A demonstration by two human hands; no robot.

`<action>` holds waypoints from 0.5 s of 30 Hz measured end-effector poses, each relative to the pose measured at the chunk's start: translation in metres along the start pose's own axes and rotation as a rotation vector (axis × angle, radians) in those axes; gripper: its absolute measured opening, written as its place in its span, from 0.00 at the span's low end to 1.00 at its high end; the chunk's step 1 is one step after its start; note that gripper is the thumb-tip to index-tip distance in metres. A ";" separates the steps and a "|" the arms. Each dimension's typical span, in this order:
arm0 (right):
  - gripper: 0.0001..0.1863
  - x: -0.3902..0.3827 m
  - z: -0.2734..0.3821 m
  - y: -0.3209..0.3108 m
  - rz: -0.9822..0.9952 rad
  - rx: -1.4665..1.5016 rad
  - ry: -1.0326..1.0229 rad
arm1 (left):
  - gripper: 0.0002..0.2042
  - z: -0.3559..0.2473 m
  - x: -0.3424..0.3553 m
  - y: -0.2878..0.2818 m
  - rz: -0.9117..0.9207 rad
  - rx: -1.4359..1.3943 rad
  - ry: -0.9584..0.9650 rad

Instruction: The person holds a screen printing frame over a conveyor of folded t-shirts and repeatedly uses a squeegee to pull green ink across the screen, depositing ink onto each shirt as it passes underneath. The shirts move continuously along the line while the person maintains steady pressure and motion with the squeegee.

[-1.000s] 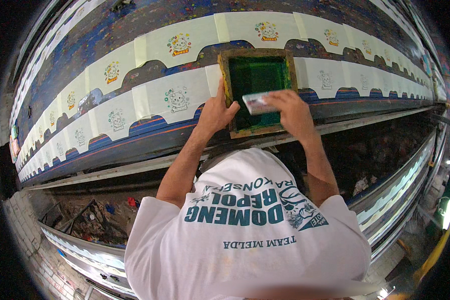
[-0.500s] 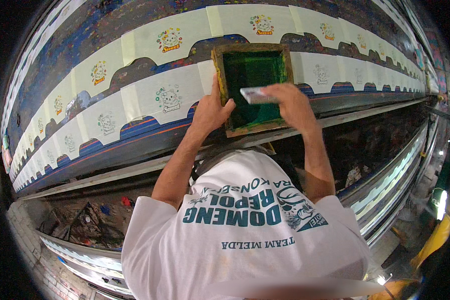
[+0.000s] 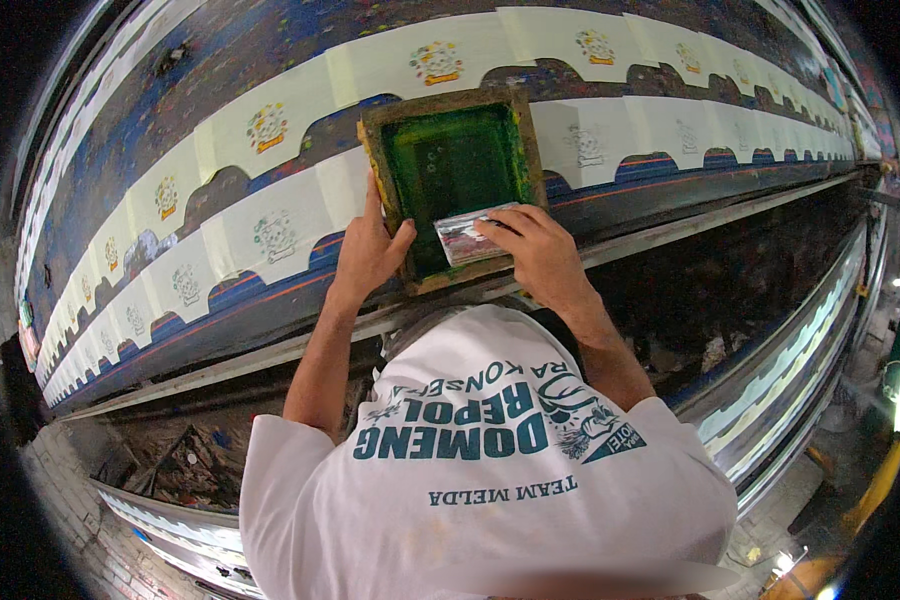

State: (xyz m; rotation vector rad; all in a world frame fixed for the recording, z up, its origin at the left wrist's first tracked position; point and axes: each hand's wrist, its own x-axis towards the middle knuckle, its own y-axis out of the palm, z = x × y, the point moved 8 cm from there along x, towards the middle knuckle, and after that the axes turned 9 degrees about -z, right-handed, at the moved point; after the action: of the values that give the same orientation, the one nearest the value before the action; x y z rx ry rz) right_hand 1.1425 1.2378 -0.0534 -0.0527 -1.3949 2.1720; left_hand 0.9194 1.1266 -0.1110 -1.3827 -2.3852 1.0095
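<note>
A wooden screen frame (image 3: 442, 98) with green mesh (image 3: 455, 160) lies flat on a white cloth piece on the long printing table (image 3: 150, 110). My left hand (image 3: 367, 250) grips the frame's left side near its front corner, thumb on the inner edge. My right hand (image 3: 535, 255) holds a pale squeegee (image 3: 465, 238) pressed on the mesh close to the frame's near rim. My white printed shirt fills the lower middle of the view.
Two rows of white cloth pieces (image 3: 280, 225) with small printed emblems run along the dark blue table in both directions. A metal rail (image 3: 220, 365) edges the table's front. Below it lies a dark cluttered shelf (image 3: 185, 460), and another padded table (image 3: 800, 360) is at the right.
My right hand has drawn the squeegee from the middle of the mesh toward the near rim of the frame. My left hand has stayed on the frame's left side.
</note>
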 end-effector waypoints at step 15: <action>0.29 -0.050 -0.178 -0.094 -0.002 0.032 0.043 | 0.51 -0.109 0.062 0.165 0.018 0.080 -0.055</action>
State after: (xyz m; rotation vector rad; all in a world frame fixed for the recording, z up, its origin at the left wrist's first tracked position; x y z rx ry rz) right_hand 1.2816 1.3908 -0.0677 -0.0850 -1.3357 2.1780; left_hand 1.0520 1.2815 -0.1464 -1.3681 -2.3472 1.1490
